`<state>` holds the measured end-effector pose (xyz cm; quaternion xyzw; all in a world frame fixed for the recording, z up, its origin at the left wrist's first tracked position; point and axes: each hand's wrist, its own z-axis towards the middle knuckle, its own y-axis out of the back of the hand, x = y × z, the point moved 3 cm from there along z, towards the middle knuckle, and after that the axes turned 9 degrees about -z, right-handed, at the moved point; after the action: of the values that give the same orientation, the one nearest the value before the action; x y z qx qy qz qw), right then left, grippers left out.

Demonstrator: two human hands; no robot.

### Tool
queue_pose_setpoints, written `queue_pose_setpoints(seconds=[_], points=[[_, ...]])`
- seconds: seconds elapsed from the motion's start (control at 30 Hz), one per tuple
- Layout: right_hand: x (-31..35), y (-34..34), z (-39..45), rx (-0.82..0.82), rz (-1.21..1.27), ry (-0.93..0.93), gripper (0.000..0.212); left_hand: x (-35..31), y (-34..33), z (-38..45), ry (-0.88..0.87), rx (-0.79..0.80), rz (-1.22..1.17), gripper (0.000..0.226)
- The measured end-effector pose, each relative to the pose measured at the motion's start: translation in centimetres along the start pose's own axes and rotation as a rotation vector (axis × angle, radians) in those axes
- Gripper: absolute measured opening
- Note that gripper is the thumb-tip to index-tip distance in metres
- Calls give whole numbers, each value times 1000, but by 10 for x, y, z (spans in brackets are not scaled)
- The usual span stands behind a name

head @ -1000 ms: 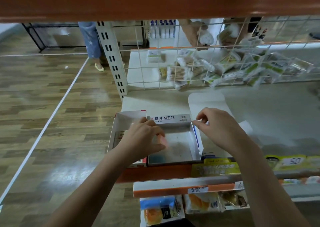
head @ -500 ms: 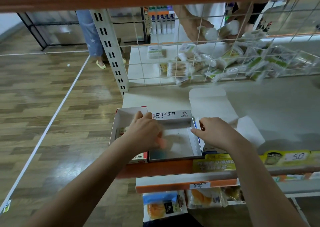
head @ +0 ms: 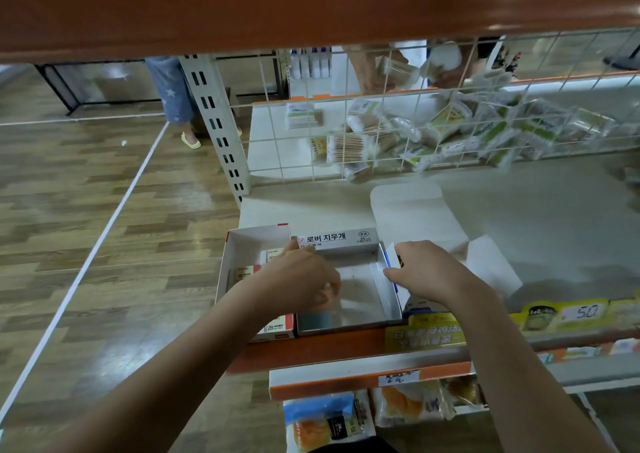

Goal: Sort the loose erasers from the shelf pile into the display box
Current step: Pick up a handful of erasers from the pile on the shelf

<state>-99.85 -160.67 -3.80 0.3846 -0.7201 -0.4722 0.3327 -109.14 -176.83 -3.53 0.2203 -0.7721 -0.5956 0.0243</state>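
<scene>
Display box (head: 360,290) at the shelf's front edge: left hand (head: 298,279) lowers a pinched eraser; right hand (head: 426,272) grips its wall; release next

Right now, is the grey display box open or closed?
Open: the display box shows its bare floor, and its lid flap lies folded back flat on the shelf.

We stand in a shop aisle, where orange-edged shelves (head: 311,348) carry price tags (head: 585,311), packaged snacks (head: 325,421) and bagged cotton swabs (head: 360,144).
</scene>
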Motion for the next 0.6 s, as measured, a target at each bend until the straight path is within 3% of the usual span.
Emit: queue_pose_setpoints(seconds=[0.27,0.47,0.6], points=[[5,1,-7,-24,45,-35,41,3,9,-1,-61,18,48,28],[-19,29,-22,-242,110,-63,26,-12,58,31,-105,-219,87,28],[-57,40,-35,-358,-72,-24,36,-56,75,70,-150,-336,89,33]])
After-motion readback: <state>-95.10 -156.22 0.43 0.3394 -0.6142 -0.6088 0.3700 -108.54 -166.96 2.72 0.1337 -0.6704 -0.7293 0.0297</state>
